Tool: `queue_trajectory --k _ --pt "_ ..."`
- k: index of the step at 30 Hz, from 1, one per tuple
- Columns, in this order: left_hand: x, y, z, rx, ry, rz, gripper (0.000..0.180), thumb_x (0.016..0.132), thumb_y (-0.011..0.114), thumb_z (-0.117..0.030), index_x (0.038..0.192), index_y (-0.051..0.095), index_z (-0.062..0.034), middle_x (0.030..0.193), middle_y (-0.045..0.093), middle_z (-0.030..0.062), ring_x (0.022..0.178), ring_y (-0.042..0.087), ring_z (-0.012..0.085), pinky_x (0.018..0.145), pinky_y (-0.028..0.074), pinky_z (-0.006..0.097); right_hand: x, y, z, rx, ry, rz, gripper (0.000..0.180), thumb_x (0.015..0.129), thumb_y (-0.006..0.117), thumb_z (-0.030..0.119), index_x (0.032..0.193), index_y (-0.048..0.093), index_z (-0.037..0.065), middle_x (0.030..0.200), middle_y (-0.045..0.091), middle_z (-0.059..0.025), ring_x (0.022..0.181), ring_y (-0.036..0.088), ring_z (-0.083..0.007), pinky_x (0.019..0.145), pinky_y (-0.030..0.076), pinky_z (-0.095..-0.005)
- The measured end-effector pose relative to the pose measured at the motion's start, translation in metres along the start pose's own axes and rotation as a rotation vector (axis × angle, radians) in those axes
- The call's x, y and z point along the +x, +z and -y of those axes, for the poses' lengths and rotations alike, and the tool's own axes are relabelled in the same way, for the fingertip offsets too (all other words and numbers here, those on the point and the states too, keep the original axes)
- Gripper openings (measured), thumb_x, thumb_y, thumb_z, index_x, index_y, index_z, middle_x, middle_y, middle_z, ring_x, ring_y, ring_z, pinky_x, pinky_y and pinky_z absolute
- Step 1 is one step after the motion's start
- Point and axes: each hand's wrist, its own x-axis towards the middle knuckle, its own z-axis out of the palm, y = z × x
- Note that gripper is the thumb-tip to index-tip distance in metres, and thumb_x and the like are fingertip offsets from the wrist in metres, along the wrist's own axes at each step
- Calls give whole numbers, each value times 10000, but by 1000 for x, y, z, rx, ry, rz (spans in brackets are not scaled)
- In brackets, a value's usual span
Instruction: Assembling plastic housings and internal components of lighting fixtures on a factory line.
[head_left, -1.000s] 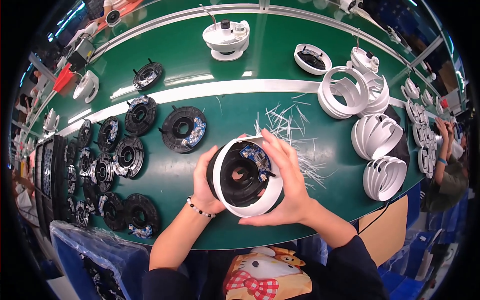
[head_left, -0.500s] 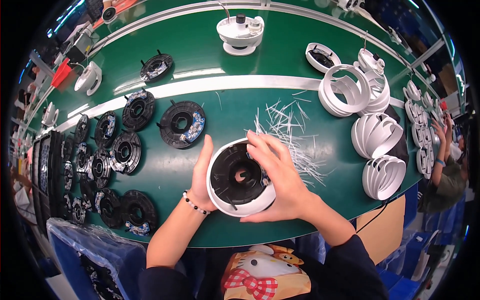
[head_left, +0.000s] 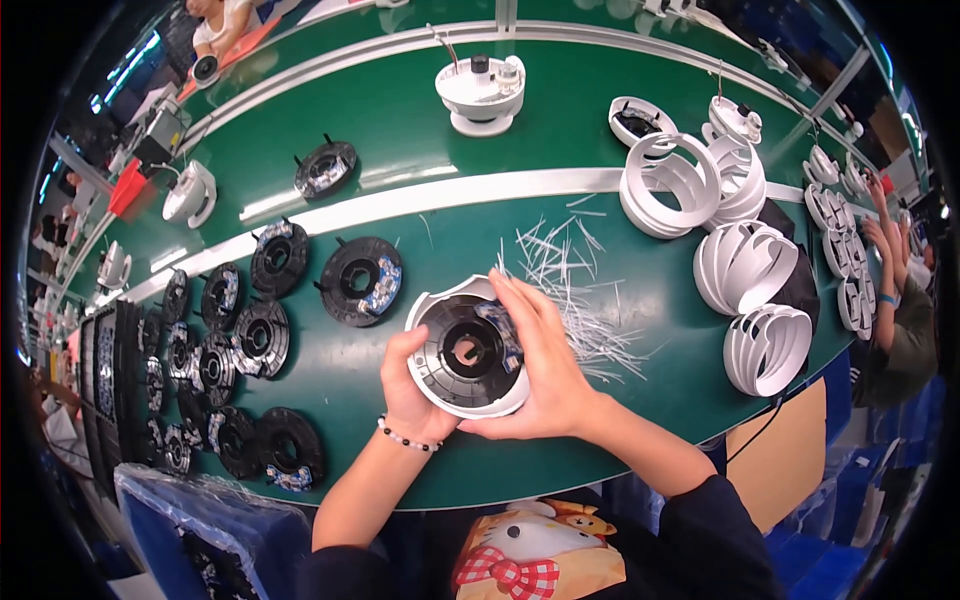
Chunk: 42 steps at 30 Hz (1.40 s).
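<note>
Two hands meet over one white round housing, held just above the green counter near its front edge, straight before the person.

Packages, labels, signs: red tag-like piece, far left edge of the counter, shape unclear. Blue crate, lower left below the counter, dark parts inside. No label is legible from this view.

Item held: white round housing, open side up, a black ring insert seated inside it with a small circuit strip on its right side.

Left hand: grip clenched on the housing's lower left rim, thumb on the rim, fingers beneath; beaded bracelet on the wrist.
Right hand: grip half-closed over the housing's right side, fingers laid flat across the rim and onto the insert, palm against the outer wall.

Surroundings:
- Pile of thin white strips, loose on the counter just right of the right hand.
- Black ring discs, many, in rows on the left; one larger disc just left of the housing.
- White slotted covers, stacked on the right, four groups.
- White domed unit, far centre, beyond a pale stripe running across the counter.
- Another person's arm at the far right edge.
</note>
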Motion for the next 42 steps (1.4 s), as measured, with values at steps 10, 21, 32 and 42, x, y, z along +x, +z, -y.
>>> queue_trajectory --k 10,21,32,42 --pt "91 64 -66 525 144 -117 347 910 320 -291 1073 448 -12 1029 562 130 916 572 225 777 481 382 14 -77 -43 -508 -69 -665 634 632 700 212 1167 416 22 1307 316 -208 1228 221 -395 991 176 -474" --pt "234 -6 -109 393 300 -308 413 917 279 -258 1198 300 44 1209 399 213 1074 456 353 885 390 509 31 -144 -84 -768 49 -847 345 625 631 46 962 558 28 1153 471 -145 1027 443 -319 873 351 -394" --pt "205 26 -144 1833 917 -451 372 732 548 -169 1053 538 18 1035 555 217 934 551 321 843 419 365 59 -195 -93 -824 125 -766 80 599 631 18 677 610 20 743 581 -102 694 569 -270 647 450 -345" --pt "224 -38 -190 2056 408 -906 386 684 658 -242 976 564 -9 1037 558 208 983 538 322 845 433 365 32 -70 15 -198 -58 -93 56 660 631 39 714 615 34 774 597 -89 664 591 -232 566 492 -310"
